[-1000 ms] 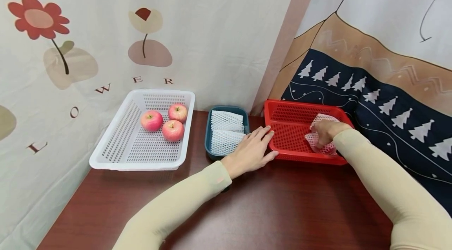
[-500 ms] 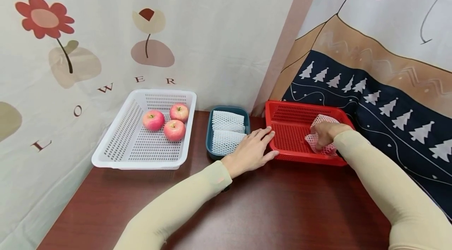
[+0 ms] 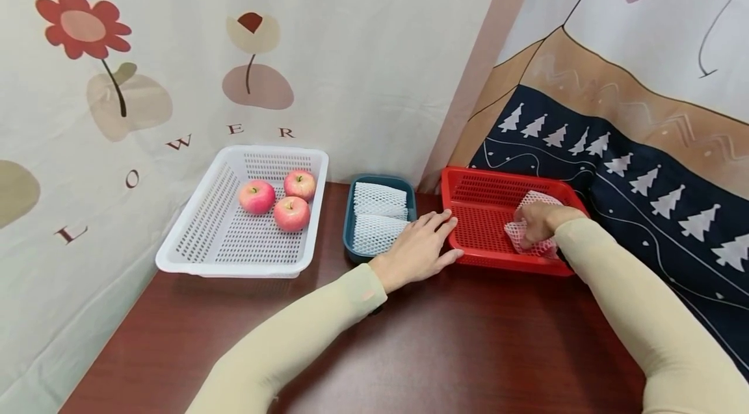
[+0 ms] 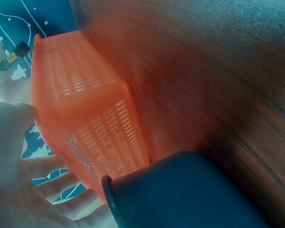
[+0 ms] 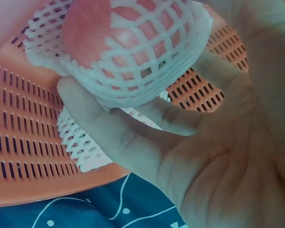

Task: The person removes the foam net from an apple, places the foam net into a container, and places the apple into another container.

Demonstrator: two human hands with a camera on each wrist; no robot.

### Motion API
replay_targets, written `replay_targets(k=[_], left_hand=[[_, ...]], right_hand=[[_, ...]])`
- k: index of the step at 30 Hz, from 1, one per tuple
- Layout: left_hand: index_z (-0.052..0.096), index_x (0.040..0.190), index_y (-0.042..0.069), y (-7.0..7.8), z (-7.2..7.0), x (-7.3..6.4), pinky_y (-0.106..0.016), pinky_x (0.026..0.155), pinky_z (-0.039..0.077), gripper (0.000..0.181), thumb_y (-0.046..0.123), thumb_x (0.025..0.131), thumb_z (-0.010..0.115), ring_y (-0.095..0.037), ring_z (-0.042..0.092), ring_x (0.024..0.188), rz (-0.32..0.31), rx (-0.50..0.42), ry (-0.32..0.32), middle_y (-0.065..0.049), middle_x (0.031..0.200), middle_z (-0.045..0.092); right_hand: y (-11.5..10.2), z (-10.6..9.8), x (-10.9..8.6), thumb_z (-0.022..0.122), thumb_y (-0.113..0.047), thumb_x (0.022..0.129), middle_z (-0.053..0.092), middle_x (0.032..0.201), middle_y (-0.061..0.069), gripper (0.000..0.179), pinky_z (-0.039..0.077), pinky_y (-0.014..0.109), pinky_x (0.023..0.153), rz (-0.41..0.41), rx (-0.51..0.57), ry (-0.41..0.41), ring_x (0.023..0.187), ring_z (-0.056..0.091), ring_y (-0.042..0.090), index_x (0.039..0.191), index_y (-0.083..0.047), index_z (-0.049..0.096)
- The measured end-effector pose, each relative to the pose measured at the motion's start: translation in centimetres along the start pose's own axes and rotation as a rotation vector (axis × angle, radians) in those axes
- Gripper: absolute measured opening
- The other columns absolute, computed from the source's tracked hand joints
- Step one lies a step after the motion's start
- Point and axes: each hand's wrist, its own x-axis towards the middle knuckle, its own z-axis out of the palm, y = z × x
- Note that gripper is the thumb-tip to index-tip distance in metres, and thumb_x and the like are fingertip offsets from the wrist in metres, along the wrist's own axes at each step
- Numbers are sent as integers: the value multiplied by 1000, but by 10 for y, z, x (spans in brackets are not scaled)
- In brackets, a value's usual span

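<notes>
Fingers (image 5: 92, 111) of the right hand (image 3: 544, 218) curl, on my remote feed, round a netted apple (image 5: 137, 42) inside the red basket (image 3: 509, 260), with more white netting (image 5: 83, 145) near them. To their left, I see the left hand (image 3: 414, 248) with its fingers loosely spread, touching the basket's left end, and the blue container (image 3: 349, 225) of foam nets (image 3: 380, 198) just beside them. Farther left of both sets of fingers, I make out three bare apples (image 3: 291, 214) in a white basket (image 3: 234, 269) on the brown surface (image 3: 456, 349).
</notes>
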Motion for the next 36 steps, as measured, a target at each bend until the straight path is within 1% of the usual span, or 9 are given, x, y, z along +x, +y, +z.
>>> replay_targets(k=[7, 11, 13, 16, 18, 20, 24, 30, 36], left_hand=[[44, 180, 15, 1, 0, 1, -54, 138, 48, 77, 62, 120, 53, -35, 48, 172, 14, 38, -1, -8, 189, 42], [44, 181, 15, 1, 0, 1, -54, 140, 45, 77, 62, 120, 52, -35, 46, 173, 18, 56, -2, -8, 189, 43], [44, 181, 16, 1, 1, 1, -54, 141, 44, 76, 62, 120, 51, -35, 45, 174, 19, 67, -3, -7, 189, 43], [44, 181, 17, 1, 1, 2, -56, 142, 41, 76, 63, 120, 50, -35, 43, 175, 17, 74, -3, -6, 190, 42], [45, 181, 17, 1, 1, 2, -57, 143, 40, 76, 63, 120, 50, -35, 42, 175, 16, 77, -3, -5, 190, 42], [44, 181, 17, 1, 1, 2, -57, 143, 39, 76, 63, 120, 50, -34, 42, 175, 17, 78, -3, -5, 190, 42], [44, 181, 18, 2, 2, 1, -59, 143, 39, 76, 63, 120, 49, -34, 42, 175, 18, 80, -3, -5, 190, 42], [42, 182, 19, 1, 2, 0, -62, 144, 35, 76, 64, 120, 47, -35, 39, 177, 14, 85, -13, -4, 191, 40], [39, 183, 19, 0, 5, 0, -67, 145, 32, 78, 63, 120, 47, -36, 35, 179, 11, 76, -29, -4, 193, 36]], right_hand=[[0, -1, 0, 90, -25, 91, 69, 153, 33, 78, 60, 65, 117, 15, 37, -4, 125, 67, 39, 158, 7, 62], [-3, -2, -1, 90, -26, 92, 67, 155, 33, 81, 66, 53, 97, 14, 85, 8, 126, 65, 40, 161, 5, 59], [-5, -3, -2, 89, -27, 93, 68, 153, 33, 82, 66, 49, 93, -1, 88, 24, 125, 65, 40, 162, 5, 59], [-10, -4, -5, 90, -29, 94, 69, 154, 32, 82, 64, 60, 109, -17, 97, 49, 130, 65, 44, 163, 3, 59], [-12, -5, -7, 90, -32, 94, 69, 154, 33, 83, 56, 71, 121, -34, 74, 67, 135, 66, 47, 163, 2, 59], [-14, -6, -9, 91, -33, 94, 68, 155, 33, 85, 48, 79, 127, -30, 80, 77, 140, 64, 50, 165, 1, 58], [-18, -7, -12, 92, -36, 93, 72, 149, 30, 86, 48, 80, 126, -38, 65, 105, 135, 66, 48, 165, -2, 59], [-24, -10, -15, 92, -37, 93, 79, 136, 23, 82, 56, 74, 119, -77, 47, 159, 123, 71, 40, 162, -5, 62], [-28, -12, -21, 94, -37, 91, 77, 138, 24, 79, 57, 74, 117, -88, 49, 211, 125, 70, 43, 158, -8, 65]])
